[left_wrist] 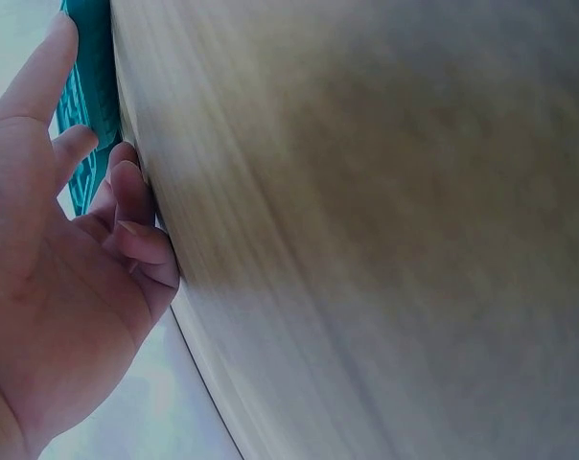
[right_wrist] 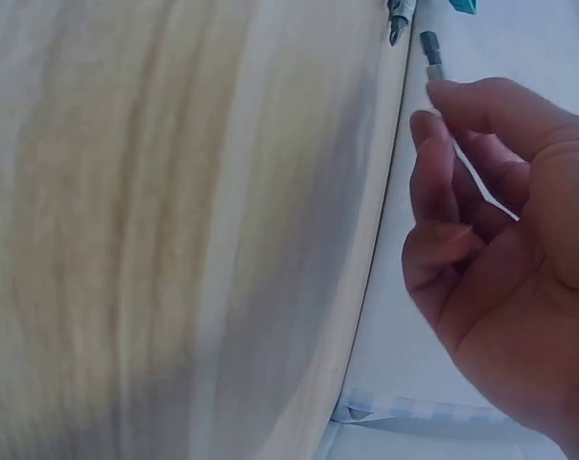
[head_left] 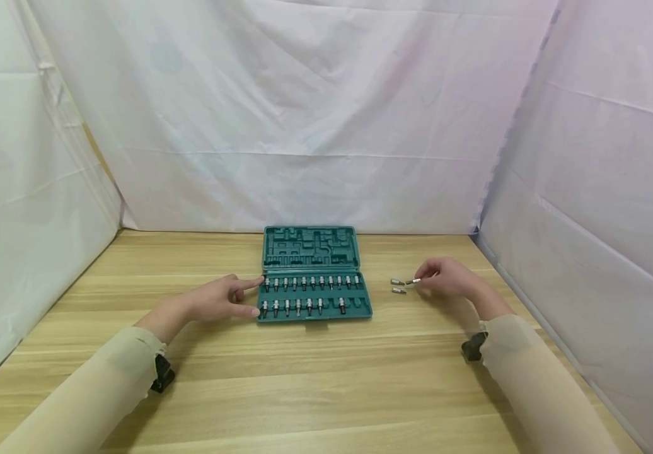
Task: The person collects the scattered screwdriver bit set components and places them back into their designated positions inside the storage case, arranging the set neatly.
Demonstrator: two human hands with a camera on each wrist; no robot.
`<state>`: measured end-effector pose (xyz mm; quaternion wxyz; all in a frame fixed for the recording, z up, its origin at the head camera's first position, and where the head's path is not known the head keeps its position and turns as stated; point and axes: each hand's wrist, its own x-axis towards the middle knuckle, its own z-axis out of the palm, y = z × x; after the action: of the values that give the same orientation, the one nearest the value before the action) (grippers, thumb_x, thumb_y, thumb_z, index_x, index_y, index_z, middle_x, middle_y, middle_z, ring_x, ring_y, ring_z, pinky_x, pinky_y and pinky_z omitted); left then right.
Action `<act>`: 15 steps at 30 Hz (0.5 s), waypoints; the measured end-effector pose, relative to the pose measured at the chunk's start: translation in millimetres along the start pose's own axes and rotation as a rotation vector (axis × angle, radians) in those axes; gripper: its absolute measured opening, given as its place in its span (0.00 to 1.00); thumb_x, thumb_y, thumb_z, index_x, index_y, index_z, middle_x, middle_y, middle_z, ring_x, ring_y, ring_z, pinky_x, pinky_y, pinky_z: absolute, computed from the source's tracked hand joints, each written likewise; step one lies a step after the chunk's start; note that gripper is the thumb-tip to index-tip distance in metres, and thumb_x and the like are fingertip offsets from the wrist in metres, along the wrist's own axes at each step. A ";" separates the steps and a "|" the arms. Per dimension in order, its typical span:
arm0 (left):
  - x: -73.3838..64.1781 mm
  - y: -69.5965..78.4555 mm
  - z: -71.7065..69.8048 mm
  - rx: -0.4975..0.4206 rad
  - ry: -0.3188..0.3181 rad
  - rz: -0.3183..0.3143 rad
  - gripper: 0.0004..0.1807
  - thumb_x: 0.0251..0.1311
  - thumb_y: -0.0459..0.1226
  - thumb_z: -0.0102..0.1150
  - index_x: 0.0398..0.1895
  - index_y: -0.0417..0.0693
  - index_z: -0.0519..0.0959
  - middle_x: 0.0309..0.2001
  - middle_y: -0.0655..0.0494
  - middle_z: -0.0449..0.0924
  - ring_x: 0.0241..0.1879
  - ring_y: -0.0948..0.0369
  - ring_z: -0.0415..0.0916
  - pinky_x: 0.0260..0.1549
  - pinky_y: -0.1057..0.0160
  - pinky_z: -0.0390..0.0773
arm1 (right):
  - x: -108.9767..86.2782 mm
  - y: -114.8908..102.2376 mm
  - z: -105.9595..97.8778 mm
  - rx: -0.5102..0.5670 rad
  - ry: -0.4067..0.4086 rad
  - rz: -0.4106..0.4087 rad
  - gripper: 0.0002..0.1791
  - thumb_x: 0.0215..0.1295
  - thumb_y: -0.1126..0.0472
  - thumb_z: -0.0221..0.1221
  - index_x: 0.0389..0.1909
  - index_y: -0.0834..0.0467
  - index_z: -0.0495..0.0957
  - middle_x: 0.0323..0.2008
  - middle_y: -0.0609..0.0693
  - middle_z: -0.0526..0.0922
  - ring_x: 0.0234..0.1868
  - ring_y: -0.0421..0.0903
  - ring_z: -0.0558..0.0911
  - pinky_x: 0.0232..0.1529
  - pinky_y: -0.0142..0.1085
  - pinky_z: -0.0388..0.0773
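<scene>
A green socket-bit case (head_left: pixel 355 313) lies unfolded on the table. Two rows of silver bit sockets (head_left: pixel 309 307) fill its near half, with gaps at the right of the front row. My left hand (head_left: pixel 227 300) rests against the case's left edge, index finger and thumb extended, the other fingers curled in. Out to the right, my right hand (head_left: pixel 447 276) pinches a bit socket (right_wrist: pixel 429 48) between thumb and index finger, its dark tip pointing away from the fingers. Two more bit sockets, one behind (head_left: pixel 397 282) and one in front (head_left: pixel 398 291), lie just left of that hand.
The case's lid (head_left: pixel 311 232) lies folded back on the far side, its moulded recesses facing up. White cloth (head_left: pixel 304 113) hangs behind the wooden table (head_left: pixel 304 391) and along both sides. Each sleeve has a dark wrist device (head_left: pixel 162 373) beneath it.
</scene>
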<state>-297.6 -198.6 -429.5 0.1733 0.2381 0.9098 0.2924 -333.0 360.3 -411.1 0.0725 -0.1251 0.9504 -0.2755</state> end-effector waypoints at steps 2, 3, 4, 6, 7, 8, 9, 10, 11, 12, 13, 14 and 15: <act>0.0 0.1 0.3 0.000 0.001 -0.003 0.50 0.71 0.57 0.72 0.89 0.55 0.59 0.47 0.48 0.72 0.45 0.55 0.69 0.44 0.55 0.72 | 0.4 -1.4 -0.1 0.039 0.000 0.000 0.09 0.73 0.58 0.69 0.49 0.57 0.88 0.44 0.51 0.89 0.47 0.45 0.83 0.51 0.39 0.78; 0.0 0.1 0.4 0.000 0.001 -0.003 0.50 0.71 0.57 0.72 0.89 0.55 0.59 0.48 0.48 0.72 0.45 0.55 0.69 0.44 0.55 0.72 | 0.8 -2.2 0.2 0.058 -0.002 0.000 0.10 0.74 0.58 0.69 0.50 0.57 0.87 0.45 0.52 0.88 0.46 0.45 0.82 0.50 0.38 0.79; 0.0 0.1 0.4 0.000 0.000 -0.003 0.50 0.71 0.57 0.72 0.89 0.55 0.59 0.48 0.48 0.72 0.45 0.55 0.69 0.44 0.55 0.72 | 1.3 -3.0 0.4 0.080 -0.003 0.006 0.10 0.74 0.59 0.68 0.51 0.57 0.87 0.45 0.52 0.88 0.46 0.45 0.82 0.49 0.37 0.79; -0.2 0.3 0.2 0.000 0.001 -0.002 0.50 0.71 0.57 0.71 0.89 0.54 0.59 0.48 0.48 0.72 0.45 0.55 0.69 0.43 0.55 0.72 | 1.9 -4.9 0.8 0.123 -0.008 0.012 0.11 0.75 0.59 0.68 0.53 0.58 0.86 0.47 0.53 0.87 0.46 0.45 0.82 0.47 0.37 0.80; 0.0 0.6 0.2 -0.002 0.001 -0.008 0.49 0.71 0.57 0.71 0.89 0.55 0.59 0.48 0.48 0.72 0.45 0.55 0.69 0.44 0.55 0.72 | 2.2 -5.9 0.9 0.137 -0.012 0.009 0.12 0.76 0.58 0.67 0.55 0.58 0.86 0.48 0.54 0.87 0.46 0.46 0.82 0.46 0.37 0.81; 0.0 0.7 0.1 -0.002 0.000 -0.007 0.50 0.71 0.57 0.71 0.89 0.55 0.59 0.48 0.49 0.72 0.45 0.55 0.69 0.44 0.55 0.72 | 2.4 -7.1 1.1 0.149 -0.013 0.010 0.13 0.76 0.58 0.67 0.56 0.58 0.86 0.49 0.54 0.87 0.46 0.46 0.83 0.46 0.37 0.81; 0.1 0.7 0.0 -0.002 0.000 -0.007 0.50 0.72 0.57 0.71 0.89 0.55 0.59 0.48 0.49 0.72 0.45 0.55 0.69 0.44 0.55 0.72 | 2.7 -8.6 1.5 0.160 -0.013 0.011 0.13 0.76 0.57 0.67 0.56 0.58 0.86 0.50 0.54 0.87 0.47 0.47 0.83 0.46 0.38 0.82; 0.4 0.5 0.0 -0.001 -0.001 -0.007 0.50 0.72 0.57 0.71 0.89 0.55 0.59 0.48 0.49 0.72 0.45 0.55 0.69 0.44 0.55 0.72 | 2.9 -10.2 1.8 0.173 -0.011 0.013 0.14 0.76 0.57 0.67 0.57 0.58 0.86 0.51 0.54 0.86 0.47 0.47 0.83 0.47 0.38 0.82; 0.6 0.4 0.1 -0.001 -0.002 -0.007 0.50 0.72 0.57 0.71 0.89 0.55 0.59 0.48 0.49 0.72 0.45 0.55 0.69 0.43 0.55 0.72 | 3.1 -12.0 2.0 0.183 -0.013 0.011 0.14 0.76 0.57 0.67 0.57 0.57 0.86 0.51 0.54 0.86 0.47 0.48 0.83 0.47 0.39 0.82; 0.8 0.3 0.2 -0.001 -0.002 -0.007 0.50 0.72 0.57 0.71 0.89 0.55 0.59 0.48 0.49 0.72 0.45 0.55 0.69 0.43 0.55 0.72 | 3.7 -13.4 2.7 0.187 -0.013 0.009 0.14 0.76 0.56 0.67 0.57 0.57 0.86 0.51 0.54 0.86 0.47 0.48 0.83 0.47 0.39 0.82; 0.9 0.1 0.2 -0.001 -0.002 -0.008 0.50 0.72 0.57 0.71 0.89 0.55 0.59 0.48 0.48 0.72 0.45 0.55 0.69 0.43 0.55 0.71 | 4.3 -15.0 3.3 0.192 -0.012 0.008 0.14 0.76 0.56 0.67 0.57 0.57 0.86 0.51 0.54 0.86 0.47 0.48 0.83 0.47 0.39 0.82; 0.9 0.1 0.3 0.000 -0.002 -0.009 0.50 0.72 0.57 0.71 0.89 0.55 0.59 0.48 0.49 0.72 0.45 0.55 0.69 0.43 0.55 0.71 | 4.7 -16.8 4.0 0.200 -0.013 0.007 0.14 0.76 0.56 0.67 0.57 0.57 0.85 0.51 0.54 0.86 0.47 0.48 0.83 0.47 0.39 0.81; 0.9 0.1 0.3 0.000 -0.002 -0.010 0.50 0.72 0.57 0.71 0.89 0.55 0.59 0.48 0.48 0.72 0.44 0.55 0.69 0.43 0.55 0.72 | 4.9 -18.9 5.0 0.208 -0.013 0.002 0.15 0.76 0.56 0.67 0.57 0.58 0.85 0.51 0.54 0.86 0.47 0.49 0.83 0.47 0.39 0.81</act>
<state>-298.2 -197.9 -429.8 0.1755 0.2340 0.9108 0.2914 -332.8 341.0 -405.4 0.0914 -0.1176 0.9162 -0.3719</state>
